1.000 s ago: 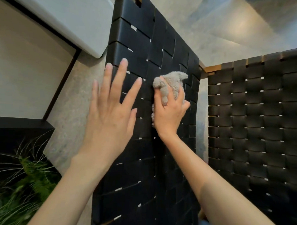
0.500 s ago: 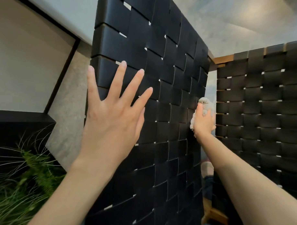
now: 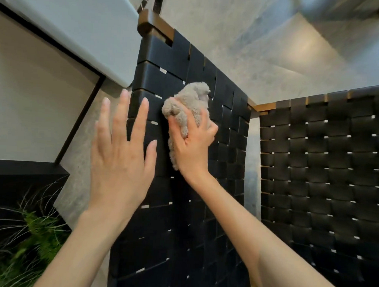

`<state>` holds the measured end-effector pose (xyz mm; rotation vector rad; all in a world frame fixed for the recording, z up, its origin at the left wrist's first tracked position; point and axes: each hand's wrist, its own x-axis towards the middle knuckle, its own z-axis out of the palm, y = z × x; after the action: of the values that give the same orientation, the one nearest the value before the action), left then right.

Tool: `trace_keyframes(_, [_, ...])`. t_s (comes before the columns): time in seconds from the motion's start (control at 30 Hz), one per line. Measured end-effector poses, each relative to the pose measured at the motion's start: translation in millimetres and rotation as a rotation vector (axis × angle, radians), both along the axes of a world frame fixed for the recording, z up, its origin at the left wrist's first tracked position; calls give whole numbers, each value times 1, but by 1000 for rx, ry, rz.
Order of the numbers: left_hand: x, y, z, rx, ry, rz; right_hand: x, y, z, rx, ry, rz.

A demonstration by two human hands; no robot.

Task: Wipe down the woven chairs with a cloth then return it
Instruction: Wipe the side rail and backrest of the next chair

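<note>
A black woven chair panel [image 3: 203, 208] with a brown wooden frame fills the middle of the head view. My right hand [image 3: 192, 145] grips a bunched beige fluffy cloth [image 3: 190, 102] and presses it against the upper left part of the weave. My left hand [image 3: 121, 154] lies flat with spread straight fingers on the panel's left edge, just left of the cloth. A second black woven chair panel [image 3: 325, 169] stands at the right.
A pale grey slab [image 3: 80, 32] with a dark frame juts in at the upper left. Green grassy plants [image 3: 24, 240] grow at the lower left. Grey stone flooring [image 3: 273, 49] lies beyond the chairs.
My right hand has swept the cloth back from the panel's far right edge to its upper left, close to my left hand. The view has shifted, so the panel's top corner now shows.
</note>
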<state>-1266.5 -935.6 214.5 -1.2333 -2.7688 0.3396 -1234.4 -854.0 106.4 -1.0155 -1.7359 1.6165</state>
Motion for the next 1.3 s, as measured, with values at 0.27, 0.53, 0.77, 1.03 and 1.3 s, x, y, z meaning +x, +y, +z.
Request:
trace_keyframes(0.27, [-25, 13, 4, 72, -145, 63, -68, 43, 41, 285, 12, -29])
trace_keyframes(0.53, [-32, 36, -16, 100, -144, -8, -58, 49, -7, 288, -14, -177])
trace_keyframes(0.77, [-34, 45, -26, -238, 80, -218, -17, 65, -90, 38, -193, -202])
trace_keyframes(1.03, [-32, 43, -30, -303, 114, -225, 17, 92, -164, -317, -531, -247])
trace_keyframes(1.3, [-31, 46, -28, -271, 97, -234, 23, 92, -161, -437, -596, -293])
